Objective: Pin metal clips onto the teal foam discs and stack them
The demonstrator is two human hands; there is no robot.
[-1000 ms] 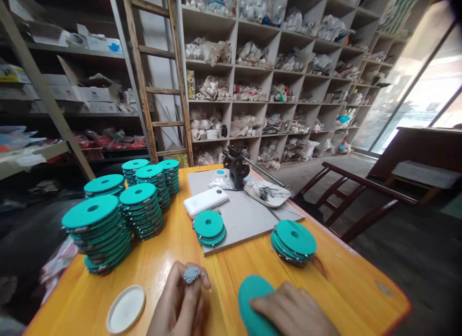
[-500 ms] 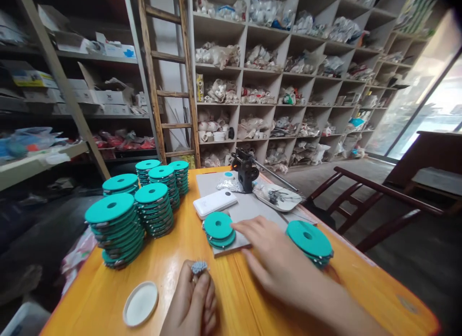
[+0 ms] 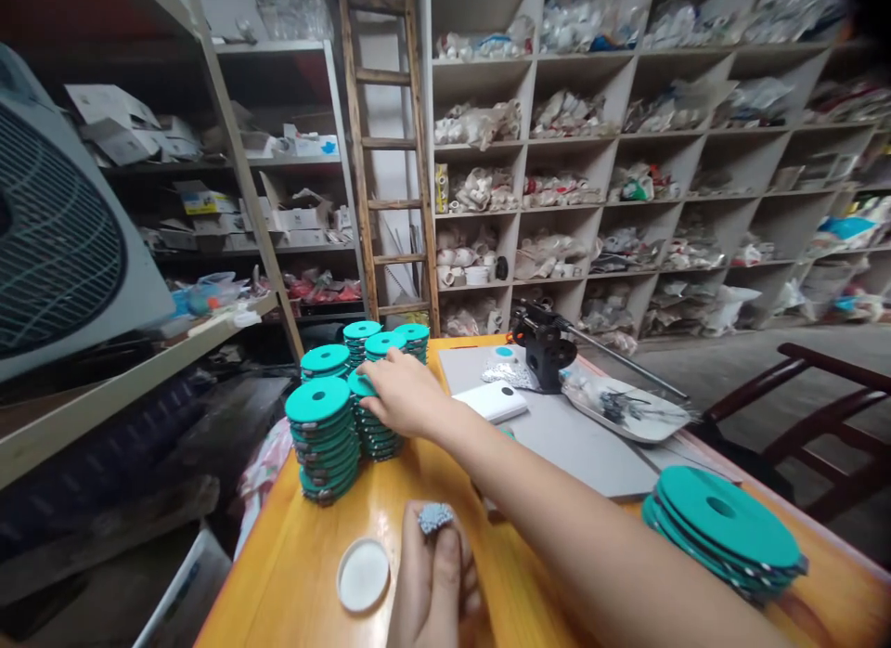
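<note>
My right hand [image 3: 404,397] reaches across the orange wooden table [image 3: 292,564], its fingers lying on the top teal disc [image 3: 363,384] of a stack of teal discs [image 3: 376,430]. Other teal stacks stand around it, the closest being [image 3: 320,434]. My left hand [image 3: 435,578] sits at the near edge, pinching a grey-blue bundle of small pins [image 3: 435,517]. A white round lid [image 3: 363,575] lies just left of it. Another teal stack [image 3: 724,518] rests at the right. My right forearm hides part of the grey board [image 3: 577,453].
A white power bank [image 3: 491,402], a small black clamp tool [image 3: 547,351] and a shallow tray of pins [image 3: 626,408] sit on the board. Shelves packed with bagged white fittings, a wooden ladder [image 3: 382,147] and a fan [image 3: 62,230] surround the table.
My right hand has moved left, from beside the small stack on the board to the far-left stacks. The view has swung right. My left hand still pinches the pins.
</note>
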